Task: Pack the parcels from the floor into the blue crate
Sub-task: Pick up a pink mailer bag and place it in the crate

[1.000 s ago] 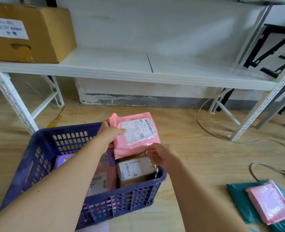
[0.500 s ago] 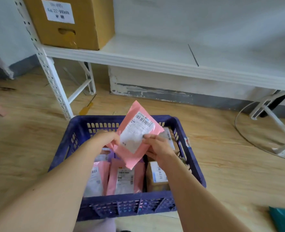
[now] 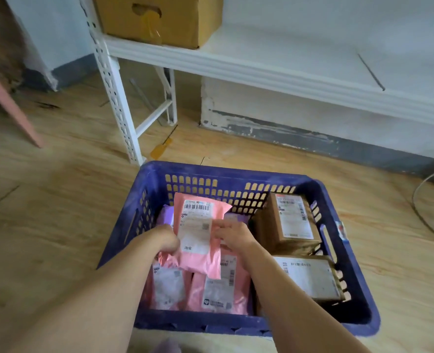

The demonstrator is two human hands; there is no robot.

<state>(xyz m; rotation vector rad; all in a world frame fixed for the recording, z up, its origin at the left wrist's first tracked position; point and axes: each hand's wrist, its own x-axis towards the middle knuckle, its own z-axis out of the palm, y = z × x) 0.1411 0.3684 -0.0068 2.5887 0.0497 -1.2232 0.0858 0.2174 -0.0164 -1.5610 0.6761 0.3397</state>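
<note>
pink parcel between hands, over blue crate

Pale wood-plank floor spreads all round. A white metal shelf runs from 11 to 2 o'clock, with a cardboard box on it at 11. Behind is a white wall with scuffed grey skirting. A pink leg slants at 10.

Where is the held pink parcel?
Head view: pink parcel in the left half of the crate, held by left hand and right hand, left of the brown boxes.
</note>
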